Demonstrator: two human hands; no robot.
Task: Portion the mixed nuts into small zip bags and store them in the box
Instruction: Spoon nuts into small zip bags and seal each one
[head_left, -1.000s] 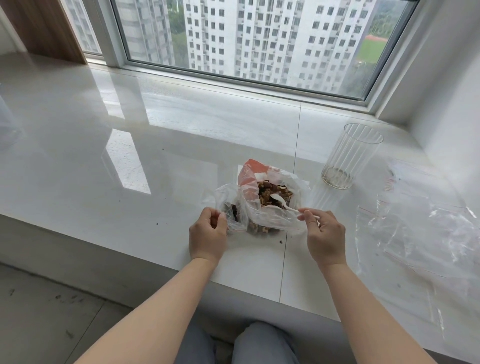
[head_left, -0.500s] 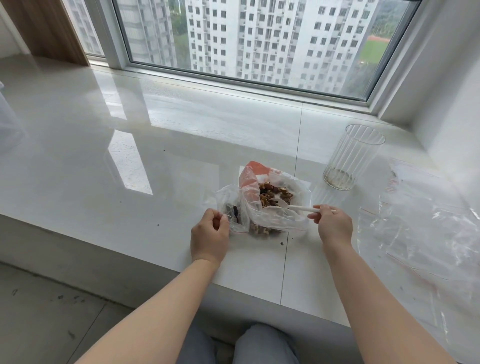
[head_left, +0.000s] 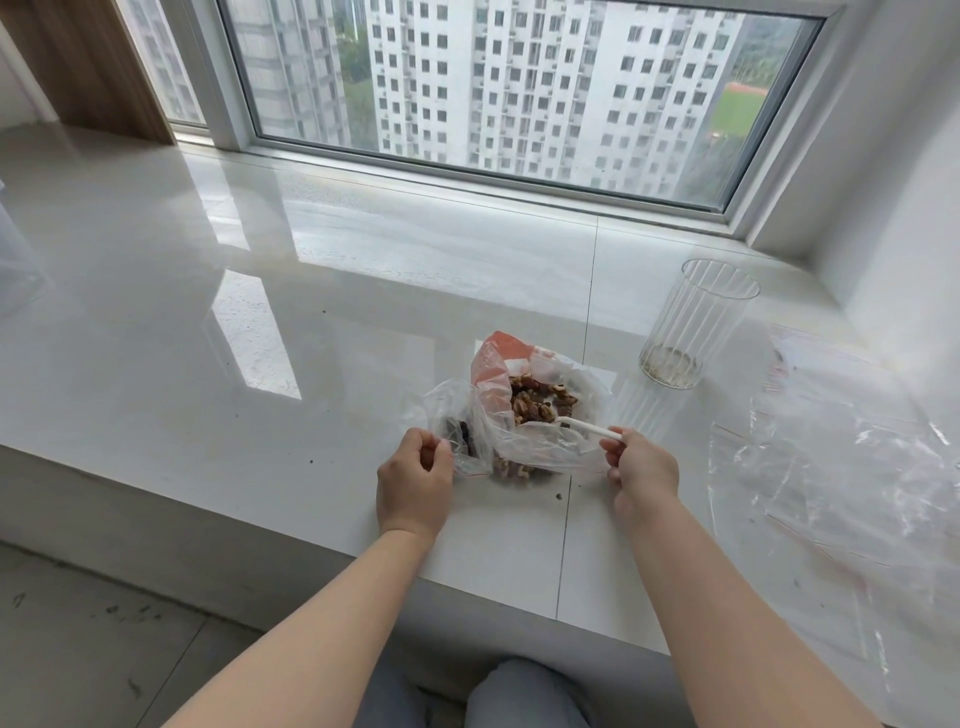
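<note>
Clear plastic forms the large bag (head_left: 540, 441) of mixed nuts (head_left: 540, 402), which sits open on the white ledge (head_left: 260, 395) near its front edge. The left hand (head_left: 415, 480) pinches the edge of a small zip bag (head_left: 452, 421) just beside the large bag's left side. The right hand (head_left: 641, 475) grips the handle of a white spoon (head_left: 587, 427), whose bowl end reaches into the nuts. A ribbed glass (head_left: 696, 322) stands to the right. Loose clear bags (head_left: 852, 467) lie flat further right.
</note>
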